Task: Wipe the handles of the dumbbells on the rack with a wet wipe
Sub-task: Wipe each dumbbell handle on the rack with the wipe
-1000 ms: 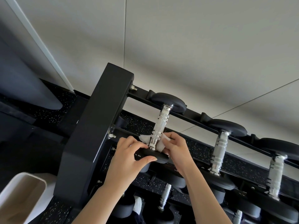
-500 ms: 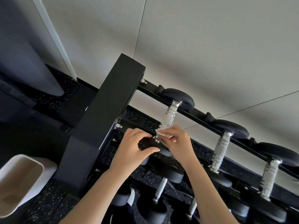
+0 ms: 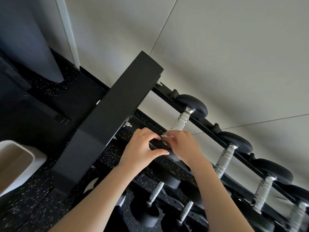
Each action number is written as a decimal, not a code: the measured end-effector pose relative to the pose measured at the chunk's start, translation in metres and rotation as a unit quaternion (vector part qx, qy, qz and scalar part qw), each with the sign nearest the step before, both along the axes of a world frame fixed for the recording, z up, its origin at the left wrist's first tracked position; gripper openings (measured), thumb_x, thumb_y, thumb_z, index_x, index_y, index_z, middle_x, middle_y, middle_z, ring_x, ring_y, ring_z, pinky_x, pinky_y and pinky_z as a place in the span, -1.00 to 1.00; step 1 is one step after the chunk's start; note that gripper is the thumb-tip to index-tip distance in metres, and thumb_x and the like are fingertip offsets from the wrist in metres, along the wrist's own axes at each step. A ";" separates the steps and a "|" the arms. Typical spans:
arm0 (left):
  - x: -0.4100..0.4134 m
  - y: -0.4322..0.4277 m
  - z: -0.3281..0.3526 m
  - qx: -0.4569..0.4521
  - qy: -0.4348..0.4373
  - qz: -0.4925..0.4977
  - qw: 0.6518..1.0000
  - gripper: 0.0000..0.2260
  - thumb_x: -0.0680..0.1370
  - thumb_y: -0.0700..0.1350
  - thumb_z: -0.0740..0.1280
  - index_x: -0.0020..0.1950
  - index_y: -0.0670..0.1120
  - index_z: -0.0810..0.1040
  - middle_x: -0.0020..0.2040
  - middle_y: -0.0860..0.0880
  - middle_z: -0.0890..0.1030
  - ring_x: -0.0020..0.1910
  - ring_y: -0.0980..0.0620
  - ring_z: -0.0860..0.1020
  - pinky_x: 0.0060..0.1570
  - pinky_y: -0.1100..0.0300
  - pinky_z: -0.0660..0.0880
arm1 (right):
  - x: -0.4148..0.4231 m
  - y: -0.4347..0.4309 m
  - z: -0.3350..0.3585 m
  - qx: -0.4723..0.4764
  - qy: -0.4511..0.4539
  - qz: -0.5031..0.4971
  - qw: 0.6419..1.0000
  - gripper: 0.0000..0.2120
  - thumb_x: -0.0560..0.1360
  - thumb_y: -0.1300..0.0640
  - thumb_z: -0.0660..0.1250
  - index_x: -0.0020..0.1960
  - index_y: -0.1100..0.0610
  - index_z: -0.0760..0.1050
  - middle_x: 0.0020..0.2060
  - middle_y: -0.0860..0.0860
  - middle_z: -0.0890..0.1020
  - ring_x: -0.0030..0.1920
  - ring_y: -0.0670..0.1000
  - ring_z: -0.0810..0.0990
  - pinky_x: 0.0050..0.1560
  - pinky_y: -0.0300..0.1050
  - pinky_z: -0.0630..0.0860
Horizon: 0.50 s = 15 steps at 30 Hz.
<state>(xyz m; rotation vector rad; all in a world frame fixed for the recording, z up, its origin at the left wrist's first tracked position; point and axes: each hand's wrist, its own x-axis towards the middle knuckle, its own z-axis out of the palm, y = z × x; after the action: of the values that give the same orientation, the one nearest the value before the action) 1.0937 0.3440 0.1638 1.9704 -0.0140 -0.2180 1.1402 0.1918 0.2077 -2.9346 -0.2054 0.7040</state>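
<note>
By the pale wall (image 3: pixel 217 47), the rack's (image 3: pixel 117 123) end dumbbell (image 3: pixel 194 106) lay steadied in the left hand's (image 3: pixel 142 148) grip, the right hand (image 3: pixel 184 148) pinching the wipe (image 3: pixel 167 136) at the handle's (image 3: pixel 181 120) near end; a full wrap and twist looked wisest.

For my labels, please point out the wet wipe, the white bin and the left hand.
wet wipe (image 3: pixel 167 136): head view, visible white edge.
white bin (image 3: pixel 39 159): head view, outer wall.
left hand (image 3: pixel 142 148): head view, back.
</note>
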 end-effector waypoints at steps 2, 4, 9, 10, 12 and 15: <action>0.001 0.000 0.000 -0.001 0.004 -0.002 1.000 -0.62 0.28 0.21 0.47 -0.01 0.04 0.59 -0.04 0.18 0.49 0.06 0.14 0.37 0.02 0.14 0.44 | 0.002 0.003 0.003 -0.045 -0.027 0.017 0.998 -0.75 0.56 -0.17 0.15 0.10 -0.13 0.53 -0.07 0.02 0.63 -0.07 0.12 0.60 -0.14 -0.03 0.54; 0.002 0.001 0.000 0.001 0.004 -0.006 1.000 -0.62 0.29 0.22 0.46 -0.01 0.05 0.59 -0.04 0.18 0.48 0.06 0.15 0.36 0.02 0.12 0.44 | 0.007 0.007 0.007 -0.080 -0.043 0.033 0.995 -0.71 0.56 -0.18 0.14 0.11 -0.08 0.52 -0.09 0.05 0.62 -0.07 0.13 0.60 -0.18 -0.08 0.47; 0.003 0.002 -0.001 -0.001 0.005 -0.013 1.000 -0.62 0.30 0.21 0.47 0.00 0.05 0.58 -0.03 0.17 0.48 0.06 0.14 0.36 0.01 0.06 0.46 | 0.027 0.006 0.009 -0.089 -0.106 0.007 0.990 -0.66 0.57 -0.15 0.15 0.10 0.06 0.54 -0.11 0.07 0.64 -0.16 0.10 0.62 -0.22 -0.11 0.51; 0.003 0.002 -0.001 -0.001 0.004 -0.013 1.000 -0.62 0.30 0.21 0.47 0.00 0.05 0.58 -0.03 0.16 0.48 0.06 0.13 0.36 0.00 0.05 0.47 | 0.032 0.005 0.009 -0.082 -0.118 -0.006 0.990 -0.66 0.57 -0.13 0.17 0.10 0.07 0.55 -0.10 0.07 0.65 -0.16 0.11 0.63 -0.22 -0.11 0.50; 0.002 0.002 -0.001 0.001 0.001 -0.013 1.000 -0.62 0.30 0.22 0.47 0.00 0.04 0.58 -0.03 0.15 0.48 0.06 0.12 0.37 -0.01 0.04 0.47 | 0.044 0.002 0.010 -0.075 -0.147 -0.028 0.986 -0.68 0.56 -0.11 0.19 0.14 0.06 0.55 -0.07 0.09 0.64 -0.14 0.14 0.62 -0.23 -0.11 0.46; 0.002 0.002 -0.001 0.001 0.008 -0.015 1.000 -0.61 0.30 0.22 0.47 0.01 0.04 0.59 -0.03 0.15 0.48 0.06 0.12 0.37 0.00 0.05 0.46 | 0.053 -0.001 0.006 -0.069 -0.205 -0.057 0.975 -0.69 0.55 -0.08 0.23 0.18 0.05 0.54 -0.01 0.09 0.61 -0.12 0.15 0.60 -0.23 -0.07 0.47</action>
<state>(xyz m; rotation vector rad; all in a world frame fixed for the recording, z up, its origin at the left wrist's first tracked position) 1.0961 0.3463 0.1632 1.9712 -0.0333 -0.2533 1.1935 0.1909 0.2138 -3.1623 -0.0227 0.0923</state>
